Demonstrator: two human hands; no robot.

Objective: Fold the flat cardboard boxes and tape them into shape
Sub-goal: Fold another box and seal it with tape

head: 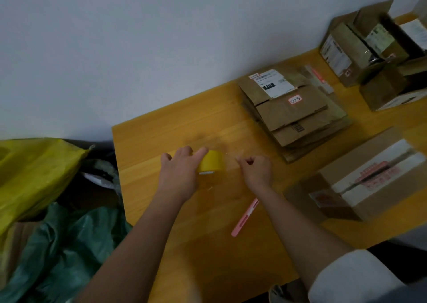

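Left hand (182, 173): I grip the tape roll (211, 161), near the desk's (150, 140) left edge.
Right hand (256, 169): pinching the pulled tape end.
Flat boxes (293, 110): stacked by the desk's back edge.

A roll of yellow tape (211, 161) is seen standing on edge at the centre of the frame. A stack of flattened brown cardboard boxes (294, 113), the topmost labelled, is laid right of centre. A folded box (360, 182) is set at the right edge; more opened boxes (374, 53) are grouped at the upper right.
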